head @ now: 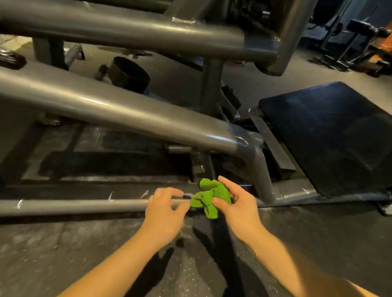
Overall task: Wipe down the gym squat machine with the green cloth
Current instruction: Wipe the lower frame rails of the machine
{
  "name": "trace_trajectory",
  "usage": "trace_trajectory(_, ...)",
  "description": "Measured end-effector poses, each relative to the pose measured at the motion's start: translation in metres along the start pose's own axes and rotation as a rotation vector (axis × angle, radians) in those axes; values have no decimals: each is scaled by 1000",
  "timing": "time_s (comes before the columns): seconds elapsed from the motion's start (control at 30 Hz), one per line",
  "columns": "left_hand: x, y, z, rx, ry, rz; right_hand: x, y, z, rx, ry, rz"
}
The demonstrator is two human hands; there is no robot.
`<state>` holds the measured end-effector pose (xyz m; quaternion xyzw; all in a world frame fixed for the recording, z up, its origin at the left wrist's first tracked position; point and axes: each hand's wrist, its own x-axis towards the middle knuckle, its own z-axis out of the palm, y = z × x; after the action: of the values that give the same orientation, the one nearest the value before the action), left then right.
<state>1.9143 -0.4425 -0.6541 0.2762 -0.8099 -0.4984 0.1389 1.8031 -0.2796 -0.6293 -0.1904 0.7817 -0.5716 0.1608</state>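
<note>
The squat machine's grey steel frame fills the view, with a thick sloping tube (114,110) across the middle and a thin base rail (70,205) low on the floor. A bunched green cloth (206,199) is gripped in my right hand (237,207) just above the right end of that rail. My left hand (165,206) hovers over the rail right beside the cloth, thumb and fingers loosely curled near its left edge, holding nothing that I can make out.
The machine's dark foot platform (344,135) slopes at the right. A black round weight (128,74) lies behind the frame. More gym gear (360,44) stands at the far right back. Speckled rubber floor (90,257) spreads in front of me.
</note>
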Motion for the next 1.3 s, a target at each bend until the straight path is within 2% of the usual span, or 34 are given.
trace_trajectory(0.07, -14, -17, 3, -215, -93, -265, -11, 8, 7, 43, -131, 61)
trace_trajectory(0.13, -25, -28, 2, -350, -129, -396, -21, 15, 12, 91, -226, 116)
trace_trajectory(0.23, -34, -20, -3, -681, -262, -610, -32, 18, 18, 144, -340, 164)
trace_trajectory(0.33, -33, -13, -11, -834, -400, -589, -41, 19, 18, 150, -447, 187)
trace_trajectory(0.43, -32, -16, -13, -647, -482, -460, -46, 17, 16, 102, -507, 203)
trace_trajectory(0.6, -35, -24, -1, -299, -347, -322, -50, 27, 14, 162, -502, 303)
trace_trajectory(0.7, -32, -28, 1, -95, -277, -207, -53, 35, 11, 76, -498, 381)
trace_trajectory(0.93, -34, -20, 1, -7, -306, -17, -56, 33, 6, -19, -615, 430)
trace_trajectory(1.17, -38, -22, -4, 7, -352, -25, -57, 29, 8, -110, -629, 409)
trace_trajectory(1.3, -36, -28, -9, 35, -393, -51, -55, 27, 10, -37, -618, 481)
